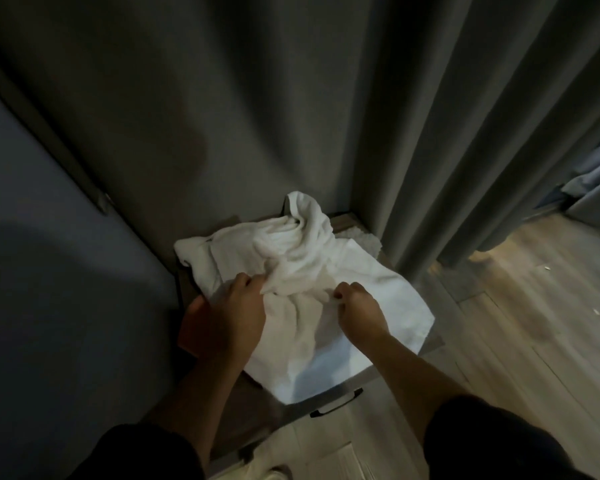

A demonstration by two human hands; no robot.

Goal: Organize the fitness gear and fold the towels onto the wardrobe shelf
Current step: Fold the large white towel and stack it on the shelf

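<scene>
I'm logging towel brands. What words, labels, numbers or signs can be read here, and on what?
None can be read. The white towel, gripped by the left hand and right hand, shows no print; a small dark mark near its far left corner is too small to tell.

The person wears a black top with short sleeves. The left sleeve [142, 452] and right sleeve [492, 441] are plain dark cloth with loose hems, ending near the elbows. Below them the forearms are bare down to the left hand [222, 317] and right hand [359, 308].
</scene>
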